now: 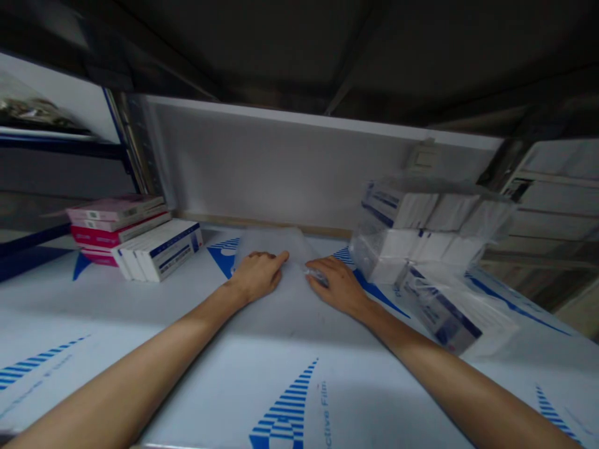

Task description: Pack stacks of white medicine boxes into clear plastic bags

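Observation:
A thin, see-through plastic bag (290, 284) lies flat on the film-covered shelf between my hands. My left hand (259, 273) is closed over the bag's left side, its fingers curled down and its thumb pointing to the right. Crumpled plastic shows at the fingertips of my right hand (336, 284), which pinches the bag's right edge. Both forearms reach in from the bottom corners of the view. The undersides of the fingers are hidden.
At left, white boxes with blue bands (161, 249) stand beside a stack of pink and red boxes (119, 221). On the right are plastic-wrapped bundles of white boxes (421, 227), with another wrapped bundle (456, 312) in front. A dark upper shelf (299, 56) hangs overhead.

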`<state>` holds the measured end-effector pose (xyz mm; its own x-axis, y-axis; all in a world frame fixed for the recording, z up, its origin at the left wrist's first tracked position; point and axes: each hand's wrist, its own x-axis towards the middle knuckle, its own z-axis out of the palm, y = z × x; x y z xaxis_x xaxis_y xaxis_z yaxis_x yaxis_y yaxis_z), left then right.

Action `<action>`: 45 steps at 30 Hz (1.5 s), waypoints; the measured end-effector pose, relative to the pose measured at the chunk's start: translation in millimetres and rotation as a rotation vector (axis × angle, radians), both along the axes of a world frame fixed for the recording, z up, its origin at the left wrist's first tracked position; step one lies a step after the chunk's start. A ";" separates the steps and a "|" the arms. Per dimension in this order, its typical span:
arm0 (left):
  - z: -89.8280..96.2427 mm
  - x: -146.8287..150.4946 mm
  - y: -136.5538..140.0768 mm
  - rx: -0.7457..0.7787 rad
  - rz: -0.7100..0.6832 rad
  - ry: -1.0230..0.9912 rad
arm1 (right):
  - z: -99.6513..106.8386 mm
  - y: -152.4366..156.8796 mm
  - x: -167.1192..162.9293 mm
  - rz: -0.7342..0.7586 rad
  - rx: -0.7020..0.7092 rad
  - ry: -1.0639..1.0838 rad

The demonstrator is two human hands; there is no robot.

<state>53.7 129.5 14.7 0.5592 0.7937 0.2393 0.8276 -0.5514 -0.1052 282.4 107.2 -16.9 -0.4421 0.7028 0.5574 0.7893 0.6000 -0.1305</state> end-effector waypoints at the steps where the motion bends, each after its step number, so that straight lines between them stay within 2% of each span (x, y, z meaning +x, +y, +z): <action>1: -0.4 0.4 1.1 0.000 0.009 0.006 | -2.0 0.8 1.3 -0.006 0.001 0.007; 8: 9.2 4.3 -2.9 0.048 0.061 0.001 | 1.0 -1.9 6.2 -0.112 0.040 0.091; 15: 3.6 5.5 -3.6 0.025 0.095 -0.007 | 1.8 -3.0 5.1 -0.201 0.017 0.225; 20: 2.1 4.3 -1.8 0.036 0.111 -0.018 | 2.0 0.7 6.6 -0.184 0.019 0.445; 25: -2.0 2.5 -1.5 0.033 0.145 -0.061 | 4.9 3.5 9.4 -0.178 0.053 0.555; 34: 11.4 3.4 -6.0 0.157 0.177 -0.124 | 5.4 4.6 11.1 -0.137 0.032 0.676; 37: 12.3 -0.8 -3.7 0.185 0.180 -0.124 | 3.9 4.9 14.1 -0.088 0.020 0.612; 42: 13.6 -4.0 -3.1 0.271 0.132 -0.153 | 6.4 -1.7 19.1 0.016 0.154 0.198; 45: 15.3 -1.8 -5.4 0.314 0.090 -0.183 | 10.8 -7.9 18.2 0.013 0.200 0.066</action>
<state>51.9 124.1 30.0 0.4159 0.7096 0.5688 0.8920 -0.4401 -0.1032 300.6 99.2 -6.1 -0.4083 0.5695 0.7134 0.7750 0.6292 -0.0588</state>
